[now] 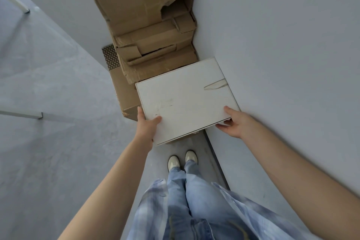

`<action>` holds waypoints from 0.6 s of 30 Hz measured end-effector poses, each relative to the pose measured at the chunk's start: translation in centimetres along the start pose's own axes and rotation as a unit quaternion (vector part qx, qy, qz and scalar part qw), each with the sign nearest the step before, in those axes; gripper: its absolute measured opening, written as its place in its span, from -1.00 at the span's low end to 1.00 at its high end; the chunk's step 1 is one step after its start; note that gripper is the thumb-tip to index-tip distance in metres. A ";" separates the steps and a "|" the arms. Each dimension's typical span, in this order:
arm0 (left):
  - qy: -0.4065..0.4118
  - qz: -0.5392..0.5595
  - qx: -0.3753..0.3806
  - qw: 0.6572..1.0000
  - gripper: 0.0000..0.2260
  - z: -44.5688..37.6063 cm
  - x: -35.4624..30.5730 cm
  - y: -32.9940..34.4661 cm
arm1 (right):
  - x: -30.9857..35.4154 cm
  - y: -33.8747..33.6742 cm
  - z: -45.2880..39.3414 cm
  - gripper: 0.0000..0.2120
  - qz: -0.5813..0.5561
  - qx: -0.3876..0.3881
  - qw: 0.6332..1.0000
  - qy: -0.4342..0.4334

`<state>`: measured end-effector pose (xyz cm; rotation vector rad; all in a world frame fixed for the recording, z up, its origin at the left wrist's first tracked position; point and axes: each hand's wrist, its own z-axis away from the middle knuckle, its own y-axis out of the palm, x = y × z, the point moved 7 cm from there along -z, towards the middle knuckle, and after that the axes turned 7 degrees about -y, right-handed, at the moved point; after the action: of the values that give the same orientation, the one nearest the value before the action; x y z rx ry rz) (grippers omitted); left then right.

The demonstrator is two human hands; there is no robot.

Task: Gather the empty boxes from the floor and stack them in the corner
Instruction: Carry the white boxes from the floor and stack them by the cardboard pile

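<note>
A flat white box (185, 97) is held level in front of me, above the floor. My left hand (147, 126) grips its near left corner, thumb on top. My right hand (232, 122) grips the near right edge, thumb on the lid and fingers underneath. Beyond the white box, a stack of brown cardboard boxes (148, 25) stands in the corner where the two walls meet. The top box has a torn hole and a shipping label. A lower brown box (124, 93) juts out to the left under the white one.
A grey wall (282, 54) runs close along my right side. The grey floor (58, 103) stretches away to the left, with white table legs (21, 6) on it. A perforated dark panel (110, 57) shows beside the stack. My feet (182, 160) stand just short of the boxes.
</note>
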<state>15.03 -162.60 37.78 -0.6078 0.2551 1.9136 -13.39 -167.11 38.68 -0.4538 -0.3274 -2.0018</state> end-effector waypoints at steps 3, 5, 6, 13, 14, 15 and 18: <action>-0.012 -0.006 -0.029 0.999 -0.29 0.0 0.4 -0.4 | -0.1 -0.1 0.4 -0.74 0.005 0.005 1.000 -0.005; -0.015 -0.023 -0.038 0.999 -0.31 0.2 0.6 -0.5 | -0.3 -0.3 0.9 -0.78 0.013 0.017 1.000 -0.002; -0.011 -0.033 -0.039 0.999 -0.33 0.4 0.5 -0.5 | -0.3 -0.4 1.1 -0.81 0.018 0.026 1.000 0.000; 0.047 -0.066 -0.043 0.996 -0.49 2.9 -2.6 -1.7 | 0.6 -1.1 5.3 -0.66 0.092 0.056 0.993 -0.043; 0.060 -0.082 -0.043 0.994 -0.56 3.5 -3.2 -1.9 | 0.7 -1.2 6.1 -0.68 0.106 0.061 0.991 -0.060; 0.069 -0.101 -0.041 0.992 -0.58 3.8 -3.5 -2.1 | 0.6 -1.3 6.7 -0.75 0.120 0.064 0.988 -0.077; 0.117 -0.202 -0.025 0.972 -0.61 4.8 -4.6 -2.6 | 0.2 -1.7 8.7 -0.77 0.180 0.039 0.975 -0.128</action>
<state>17.33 -163.05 44.48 -0.8524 0.2134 1.4609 -13.47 -162.88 46.42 -0.6731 -0.4470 -1.5742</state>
